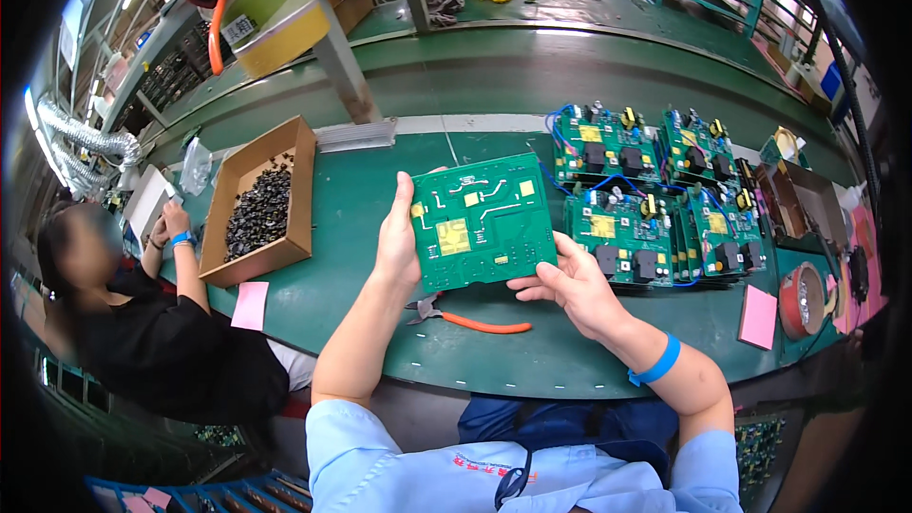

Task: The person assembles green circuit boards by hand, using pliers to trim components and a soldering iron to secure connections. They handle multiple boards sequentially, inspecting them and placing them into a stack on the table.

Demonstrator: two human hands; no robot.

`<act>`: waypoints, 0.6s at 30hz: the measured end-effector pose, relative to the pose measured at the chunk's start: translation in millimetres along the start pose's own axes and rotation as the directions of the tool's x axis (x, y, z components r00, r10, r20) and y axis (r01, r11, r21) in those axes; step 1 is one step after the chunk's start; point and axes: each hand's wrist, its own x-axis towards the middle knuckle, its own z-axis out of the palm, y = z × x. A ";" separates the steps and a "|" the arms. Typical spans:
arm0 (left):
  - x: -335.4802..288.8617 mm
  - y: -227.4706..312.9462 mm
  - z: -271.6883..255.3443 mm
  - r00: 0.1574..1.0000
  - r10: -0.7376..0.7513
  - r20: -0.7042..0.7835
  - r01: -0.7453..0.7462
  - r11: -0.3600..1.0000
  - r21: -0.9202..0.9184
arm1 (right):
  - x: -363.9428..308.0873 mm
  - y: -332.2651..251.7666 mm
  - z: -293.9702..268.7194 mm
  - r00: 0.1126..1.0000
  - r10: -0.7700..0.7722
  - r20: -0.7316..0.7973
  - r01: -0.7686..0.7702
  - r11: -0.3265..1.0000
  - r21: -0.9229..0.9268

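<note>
Between my two hands is a green circuit board (494, 237), its flat side with yellow patches and silvery solder lines facing me. My left hand (398, 237) grips its left edge, thumb along the front. At the lower right corner my right hand (573, 287) pinches the board between thumb and fingers; a blue band circles that wrist. Below the board, on the green table (351, 309), lies a pair of cutters (475, 324) with orange handles, its jaws pointing left. The board's far side is hidden from me.
Stacked boards with components and blue wires (617, 199) fill the table's right side. An open cardboard box (258, 204) of small black parts stands left. Pink paper (758, 316) and a round reddish container (803, 299) sit far right. A co-worker in black (171, 351) works at left.
</note>
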 end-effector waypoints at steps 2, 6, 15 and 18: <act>-2.8 5.5 1.2 1.000 -0.017 0.013 0.018 0.996 -0.083 | 6.0 4.0 5.3 1.000 0.003 -0.026 -0.002 0.998 0.067; -0.2 9.5 -11.9 0.998 -0.054 0.034 0.058 0.990 -0.130 | 12.1 6.2 13.6 0.999 -0.004 -0.050 0.010 0.994 0.107; 11.4 13.5 -23.9 0.984 -0.055 -0.168 0.018 0.976 -0.216 | 13.1 12.6 10.4 0.997 0.026 -0.071 -0.027 1.000 -0.010; 14.9 19.3 -28.7 0.968 -0.008 -0.252 -0.042 0.980 -0.195 | 4.6 28.8 9.6 0.833 -0.445 0.329 0.487 0.305 -0.819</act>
